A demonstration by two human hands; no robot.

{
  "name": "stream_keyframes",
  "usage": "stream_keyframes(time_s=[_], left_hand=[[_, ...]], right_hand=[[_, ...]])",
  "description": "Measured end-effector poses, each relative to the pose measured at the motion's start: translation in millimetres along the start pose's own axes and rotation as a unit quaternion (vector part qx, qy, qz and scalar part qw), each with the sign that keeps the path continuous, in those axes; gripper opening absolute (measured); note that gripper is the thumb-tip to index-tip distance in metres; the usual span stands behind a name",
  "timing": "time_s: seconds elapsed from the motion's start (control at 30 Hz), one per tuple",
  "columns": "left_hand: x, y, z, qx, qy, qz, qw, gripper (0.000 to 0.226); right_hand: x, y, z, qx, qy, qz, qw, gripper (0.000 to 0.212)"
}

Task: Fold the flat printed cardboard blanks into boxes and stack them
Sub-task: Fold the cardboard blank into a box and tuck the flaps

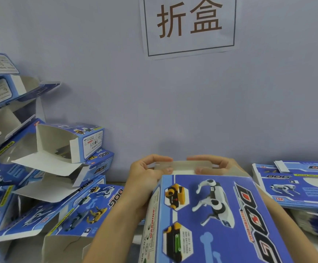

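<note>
Nearest: one blue printed box (211, 221), partly erected, held low at centre-right with its large face up; print shows robot dogs, a yellow vehicle and the word "DOG". Its far end is open, with a pale end flap (182, 165) standing between the two hands.

Left hand (146, 177): at the box's far left corner, thumb and fingers curled and pinching the flap's left part.

Right hand (215, 165): at the far right corner, fingers curled over the flap's top edge, thumb under it, gripping it.

Left side, from near to middle distance: a loose pile of folded boxes (55, 177), same blue print, lying at mixed angles, several with open ends and white flaps showing; the pile rises higher toward the left edge.

Right side, middle distance: a stack of flat blanks (296, 188), same print, lying level on the tabletop (116, 182).

Farthest: a plain pale wall (154, 101) carrying a white paper sign (189, 25) with a dark border and two large brown characters.
</note>
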State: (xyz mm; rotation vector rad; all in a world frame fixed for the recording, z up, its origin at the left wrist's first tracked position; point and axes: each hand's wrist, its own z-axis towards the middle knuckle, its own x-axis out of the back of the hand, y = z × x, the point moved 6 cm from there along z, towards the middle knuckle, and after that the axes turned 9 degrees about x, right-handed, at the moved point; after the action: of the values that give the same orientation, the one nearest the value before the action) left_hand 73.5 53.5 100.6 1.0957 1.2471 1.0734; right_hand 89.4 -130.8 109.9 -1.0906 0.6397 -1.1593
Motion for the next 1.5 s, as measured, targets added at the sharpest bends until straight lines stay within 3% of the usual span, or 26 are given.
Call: stream_keyframes(time_s=[0.13, 0.2, 0.37, 0.43, 0.53, 0.67, 0.77, 0.9, 0.97, 1.1, 1.2, 1.27, 1.4, 1.5], left_hand=[[24, 8, -1, -0.029, 0.1, -0.069, 0.992, 0.023], [42, 13, -4, -0.061, 0.173, -0.08, 0.98, 0.024], [61, 24, -13, -0.131, 0.254, -0.14, 0.948, 0.018], [59, 30, -14, -0.158, 0.25, -0.148, 0.944, 0.02], [46, 38, -12, -0.197, 0.211, -0.113, 0.951, 0.015], [22, 39, -13, -0.216, 0.153, -0.02, 0.964, 0.015], [9, 40, -16, -0.22, 0.096, 0.018, 0.971, 0.029], [-7, 46, -23, -0.245, 0.036, 0.062, 0.967, 0.07], [-11, 45, -23, -0.258, 0.037, 0.056, 0.964, 0.076], [-10, 41, -25, -0.273, 0.095, 0.09, 0.953, 0.053], [-11, 39, -23, -0.283, 0.087, 0.069, 0.953, 0.034], [-16, 38, -24, -0.287, 0.08, 0.092, 0.95, 0.031], [-17, 38, -25, -0.275, 0.088, 0.083, 0.954, 0.035], [-12, 40, -26, -0.268, 0.121, 0.064, 0.954, 0.036]], right_hand=[[7, -6, -1, -0.024, 0.01, 0.097, 0.995, 0.044], [-6, -17, -9, -0.041, -0.066, 0.185, 0.98, 0.053], [-22, -41, -20, 0.023, -0.123, 0.094, 0.988, 0.023], [-17, -53, -22, 0.08, -0.069, 0.11, 0.988, 0.028], [5, -71, -26, 0.198, 0.084, 0.124, 0.969, 0.041], [21, -79, -31, 0.271, 0.167, 0.082, 0.945, 0.037], [17, -76, -33, 0.273, 0.168, 0.028, 0.947, 0.054], [-6, -58, -22, 0.232, 0.081, 0.006, 0.969, 0.07], [-13, -54, -21, 0.224, 0.06, -0.007, 0.973, 0.072], [-20, -49, -19, 0.219, 0.057, -0.026, 0.974, 0.071], [-20, -42, -14, 0.187, 0.1, -0.03, 0.977, 0.065], [-16, -36, -13, 0.169, 0.121, -0.034, 0.978, 0.06], [-18, -36, -14, 0.153, 0.097, 0.056, 0.982, 0.029], [-17, -43, -13, 0.165, 0.158, 0.026, 0.973, 0.027]])
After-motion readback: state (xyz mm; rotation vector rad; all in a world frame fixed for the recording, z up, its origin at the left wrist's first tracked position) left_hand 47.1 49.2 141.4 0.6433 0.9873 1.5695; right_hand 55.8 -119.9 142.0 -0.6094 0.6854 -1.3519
